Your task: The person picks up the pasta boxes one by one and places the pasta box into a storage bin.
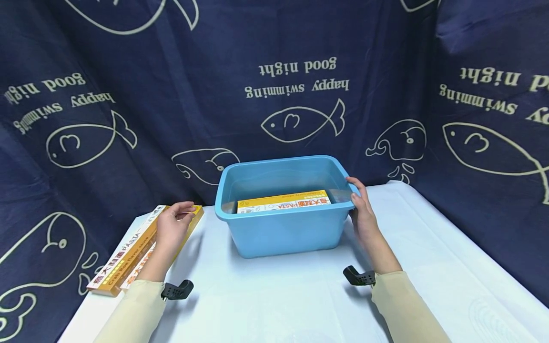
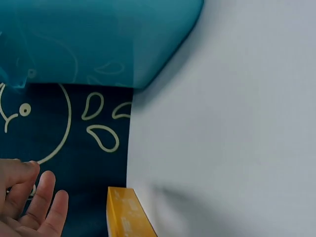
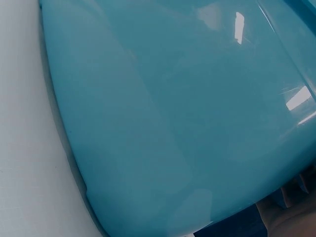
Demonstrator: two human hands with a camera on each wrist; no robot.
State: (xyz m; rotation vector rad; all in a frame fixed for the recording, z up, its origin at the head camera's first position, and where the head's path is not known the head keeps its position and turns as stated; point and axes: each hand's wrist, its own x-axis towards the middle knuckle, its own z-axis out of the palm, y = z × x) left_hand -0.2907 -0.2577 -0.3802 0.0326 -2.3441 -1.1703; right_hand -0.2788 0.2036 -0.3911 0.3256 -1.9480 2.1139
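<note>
While two pale sleeves [image 1: 133, 312] enter from the near edge, a small black device [image 1: 179, 289] sits at each wrist. Beyond the left one, the left hand [image 1: 171, 226] is above two pasta boxes at the table's left side, its fingers loosely bent and holding nothing. Of these boxes, the brown and white box [image 1: 130, 255] lies to the left of the hand, and the yellow box [image 2: 127, 215] lies partly hidden below it. To their right, the blue bin [image 1: 287, 233] stands upright on the white-covered table [image 1: 257, 300]. The right hand [image 1: 364, 216] grips the bin's right rim, with fingers bent over it. Inside the bin, between the two hands, rests another pasta box [image 1: 283, 202], yellow and white. Farthest hangs a navy curtain [image 1: 300, 43] with fish outlines.
</note>
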